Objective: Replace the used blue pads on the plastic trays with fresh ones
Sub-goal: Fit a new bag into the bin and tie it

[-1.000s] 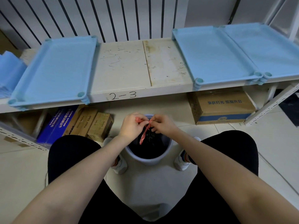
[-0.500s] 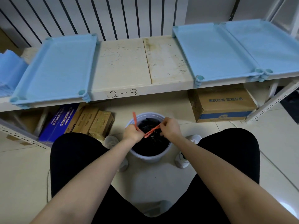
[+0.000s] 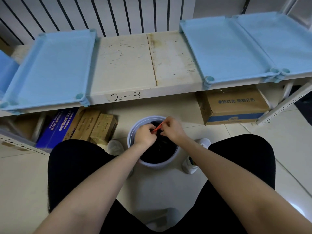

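A: Report the state of both hands.

B: The left hand [image 3: 145, 134] and right hand [image 3: 171, 129] meet over the round white plastic bin [image 3: 152, 163] on the floor tiles. Both are closed in a pinch on a thin red drawstring [image 3: 157, 128] that belongs to the black bag lining [image 3: 158, 151] of the bin. The string runs between the two sets of fingertips.

A: Location of the trays?

B: Three light-blue rectangular plastic trays sit on the cream shelf board [image 3: 128, 65] marked "2-3". The left tray [image 3: 49, 68] stands apart from the others. The middle tray [image 3: 221, 49] and the right tray [image 3: 276, 41] lie side by side, with corners touching. Each shows a flat blue surface; whether that surface is a pad cannot be determined.

A: Below the shelf?

B: A brown cardboard carton [image 3: 234, 105] at right, smaller cartons [image 3: 94, 127] at left.
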Demonstrator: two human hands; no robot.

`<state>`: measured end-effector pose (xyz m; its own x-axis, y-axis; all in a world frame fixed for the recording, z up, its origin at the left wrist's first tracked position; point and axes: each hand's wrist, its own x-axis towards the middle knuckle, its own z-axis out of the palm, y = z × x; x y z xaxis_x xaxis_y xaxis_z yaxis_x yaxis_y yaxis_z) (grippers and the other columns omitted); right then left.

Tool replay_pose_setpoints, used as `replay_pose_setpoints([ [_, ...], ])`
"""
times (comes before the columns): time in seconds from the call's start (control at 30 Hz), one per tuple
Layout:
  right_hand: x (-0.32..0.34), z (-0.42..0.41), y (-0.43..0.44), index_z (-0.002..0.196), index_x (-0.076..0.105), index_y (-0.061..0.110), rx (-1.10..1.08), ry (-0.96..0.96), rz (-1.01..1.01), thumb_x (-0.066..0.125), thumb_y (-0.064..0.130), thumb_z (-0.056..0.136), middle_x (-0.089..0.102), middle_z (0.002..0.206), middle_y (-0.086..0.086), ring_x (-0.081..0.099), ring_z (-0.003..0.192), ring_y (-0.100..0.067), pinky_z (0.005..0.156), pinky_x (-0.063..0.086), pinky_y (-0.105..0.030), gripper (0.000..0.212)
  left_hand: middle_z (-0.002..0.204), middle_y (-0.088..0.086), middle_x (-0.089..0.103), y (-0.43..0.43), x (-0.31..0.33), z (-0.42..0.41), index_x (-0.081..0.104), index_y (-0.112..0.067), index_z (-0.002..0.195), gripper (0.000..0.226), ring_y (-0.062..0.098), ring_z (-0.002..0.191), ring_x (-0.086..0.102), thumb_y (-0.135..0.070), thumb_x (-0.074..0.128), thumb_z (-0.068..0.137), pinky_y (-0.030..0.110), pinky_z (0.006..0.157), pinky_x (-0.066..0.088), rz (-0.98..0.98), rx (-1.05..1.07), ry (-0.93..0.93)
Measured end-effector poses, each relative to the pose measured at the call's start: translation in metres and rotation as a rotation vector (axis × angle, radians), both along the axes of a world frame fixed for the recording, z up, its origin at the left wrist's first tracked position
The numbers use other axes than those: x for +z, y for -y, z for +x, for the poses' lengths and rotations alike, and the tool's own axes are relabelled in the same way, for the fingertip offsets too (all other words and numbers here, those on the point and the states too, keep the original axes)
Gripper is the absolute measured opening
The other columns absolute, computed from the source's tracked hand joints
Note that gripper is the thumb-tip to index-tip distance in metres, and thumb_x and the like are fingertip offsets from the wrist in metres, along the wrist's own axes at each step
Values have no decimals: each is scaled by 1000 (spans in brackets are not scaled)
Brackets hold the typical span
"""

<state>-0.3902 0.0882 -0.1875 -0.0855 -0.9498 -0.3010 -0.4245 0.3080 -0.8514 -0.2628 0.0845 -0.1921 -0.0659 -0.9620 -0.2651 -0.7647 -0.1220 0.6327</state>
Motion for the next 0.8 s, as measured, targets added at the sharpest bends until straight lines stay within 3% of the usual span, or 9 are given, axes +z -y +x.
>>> replay_pose_setpoints([
  [0.1, -10, -8, 2, 77, 57, 28, 177, -132, -44, 57, 17, 87, 70, 92, -5, 65, 90, -21, 86, 52, -40, 15, 117, 7, 66, 11, -9, 2, 65, -16, 118, 32, 26, 112, 59, -11, 50, 91, 30, 92, 45, 168, -49, 71],
  [0.17, -16, -10, 2, 89, 65, 18, 338, -186, -42, 61, 16, 87, 69, 98, -3, 64, 94, -19, 89, 49, -31, 4, 121, 9, 63, 12, -15, 6, 59, -17, 125, 37, 28, 112, 58, -10, 44, 92, 32, 92, 46, 323, -179, 106],
  [0.23, -27, -11, 7, 96, 68, 10, 510, -281, -26, 61, 13, 87, 67, 104, -5, 60, 98, -19, 88, 43, -25, 12, 129, 9, 59, 13, -23, 10, 53, -17, 132, 41, 28, 115, 56, -11, 44, 92, 32, 95, 45, 414, -254, 139],
  [0.43, -59, -7, 11, 120, 56, 5, 839, -542, 276, 49, 12, 90, 57, 120, -15, 54, 109, -31, 86, 41, -29, 31, 138, 7, 52, 29, -31, 25, 54, -12, 130, 42, 24, 128, 47, -2, 40, 92, 27, 105, 36, 315, -79, 170],
  [0.5, -64, -6, 11, 117, 59, 6, 936, -601, 407, 46, 12, 91, 60, 117, -15, 56, 99, -29, 78, 42, -29, 30, 135, 5, 54, 35, -26, 28, 59, -13, 124, 40, 22, 126, 48, -1, 39, 91, 26, 103, 38, 294, -70, 158],
  [0.6, -60, -1, 16, 102, 63, 5, 804, -704, 326, 49, 14, 89, 65, 110, -16, 58, 87, -27, 72, 45, -29, 21, 133, 3, 55, 41, -19, 32, 65, -15, 116, 39, 20, 124, 49, 0, 39, 91, 26, 100, 40, 271, -57, 151],
  [0.7, -49, 0, 21, 124, 50, 10, 494, -792, 71, 54, 15, 88, 54, 126, -12, 55, 113, -29, 85, 46, -36, 36, 129, 1, 59, 44, -17, 35, 68, -17, 107, 37, 18, 121, 52, 1, 41, 90, 26, 99, 42, 244, -46, 125],
  [0.73, -51, -1, 23, 130, 43, 11, 495, -794, 41, 55, 16, 87, 47, 133, -10, 50, 120, -30, 92, 45, -38, 45, 127, 1, 60, 44, -16, 35, 69, -18, 105, 36, 18, 119, 54, 1, 42, 90, 25, 99, 42, 231, -45, 111],
  [0.8, -57, -2, 25, 133, 42, 13, 697, -781, 140, 56, 20, 87, 45, 136, -9, 49, 119, -31, 97, 44, -40, 49, 122, 1, 63, 45, -13, 36, 70, -18, 100, 34, 17, 115, 56, 1, 44, 89, 24, 98, 44, 204, -42, 70],
])
